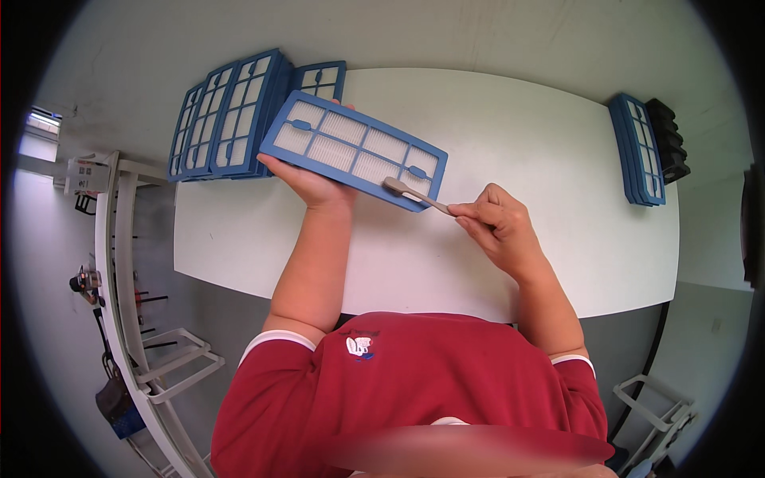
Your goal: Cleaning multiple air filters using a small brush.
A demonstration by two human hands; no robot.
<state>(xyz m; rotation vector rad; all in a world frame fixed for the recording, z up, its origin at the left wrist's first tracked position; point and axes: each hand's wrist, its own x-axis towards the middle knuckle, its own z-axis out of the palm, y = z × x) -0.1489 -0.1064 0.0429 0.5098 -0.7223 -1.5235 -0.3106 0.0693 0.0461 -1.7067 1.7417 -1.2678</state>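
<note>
A blue-framed air filter (358,142) with white pleated panels lies tilted across my left hand (319,185). The palm supports it from below, and some fingertips show at its far edge. Between the thumb and fingers of my right hand (496,225) is the handle of a small grey-brown brush (418,196), shaped like a toothbrush. Its head rests against the filter's near right part, over a white panel by the blue rim. Whether bristles touch the pleats is hidden by the brush head.
Stacks of similar blue filters (243,115) stand at the white table's (510,135) far left. More filters (640,151) sit at the right edge beside a black ridged object (668,142). A wall runs along the far side. White-framed stools (179,362) are on the floor at left.
</note>
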